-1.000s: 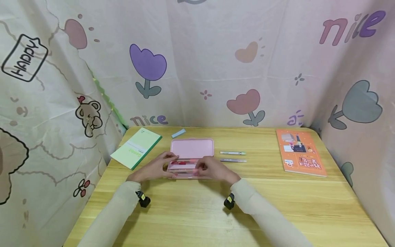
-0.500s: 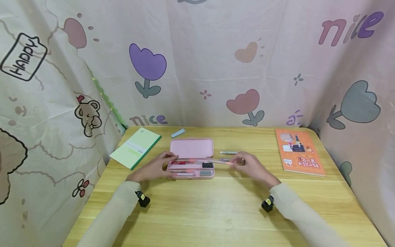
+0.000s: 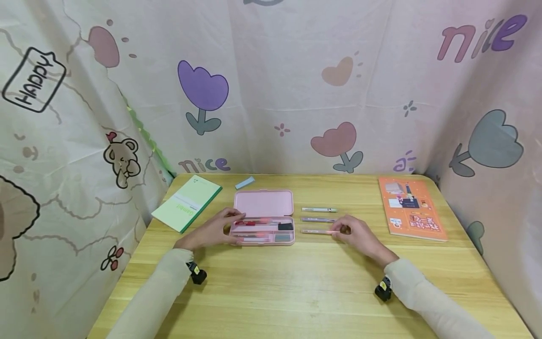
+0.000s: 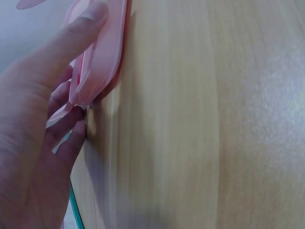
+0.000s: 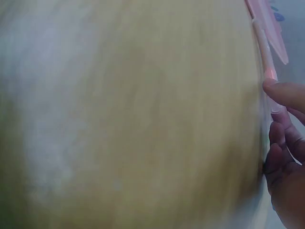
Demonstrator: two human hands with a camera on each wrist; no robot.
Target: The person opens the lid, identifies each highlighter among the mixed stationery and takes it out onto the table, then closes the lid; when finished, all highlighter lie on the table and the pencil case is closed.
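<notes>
A pink pencil case (image 3: pixel 263 203) lies with its lid folded back, pens and a black-ended item inside. My left hand (image 3: pixel 213 230) holds the case by its left end; in the left wrist view the thumb lies along the front wall of the pink case (image 4: pixel 107 52) and the fingers reach round its end. Right of the case, my right hand (image 3: pixel 357 234) pinches the end of a clear pen with a pinkish-orange tip (image 3: pixel 315 231), low over the table. Thumb and finger on that pen (image 5: pixel 267 52) also show in the right wrist view.
Two more pens, one greenish (image 3: pixel 317 209) and one purple (image 3: pixel 316 219), lie parallel just behind the held pen. A green notebook (image 3: pixel 187 202) is at the left, a small blue block (image 3: pixel 244 182) behind the case, an orange book (image 3: pixel 411 209) at the right.
My right hand has lifted the pen out of the case and carried it right, to the front of the two other pens. The left hand has stayed on the case.
</notes>
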